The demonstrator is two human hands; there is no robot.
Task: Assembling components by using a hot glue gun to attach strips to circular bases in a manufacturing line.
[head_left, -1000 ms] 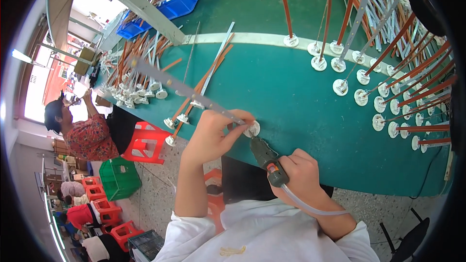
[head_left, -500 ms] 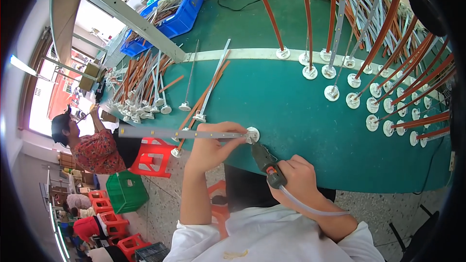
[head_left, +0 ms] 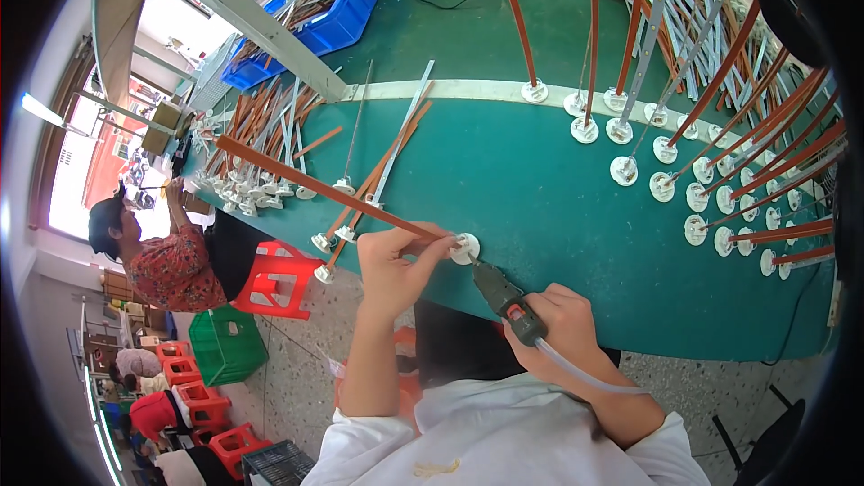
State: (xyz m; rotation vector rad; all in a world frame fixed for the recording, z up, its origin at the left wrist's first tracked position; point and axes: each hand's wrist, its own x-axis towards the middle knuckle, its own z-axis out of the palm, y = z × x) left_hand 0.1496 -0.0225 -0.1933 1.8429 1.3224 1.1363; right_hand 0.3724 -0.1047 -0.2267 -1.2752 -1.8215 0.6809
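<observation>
Left grip (head_left: 392, 272) pinches flat brown strip (head_left: 315, 183).

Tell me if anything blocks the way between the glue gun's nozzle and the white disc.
Nothing visible does: the glue gun in the right hand has its nozzle by the near edge of the white disc. The left hand, pinching the brown strip, is to the left, clear of the nozzle.

Couldn't fully see the glue gun (head_left: 502, 298) inside the right grip (head_left: 562, 319), four o'clock. Saw tall brown strips (head_left: 594, 31) cut by the upper edge, one o'clock. Found distant people (head_left: 153, 416) too small to read, eight o'clock.
</observation>
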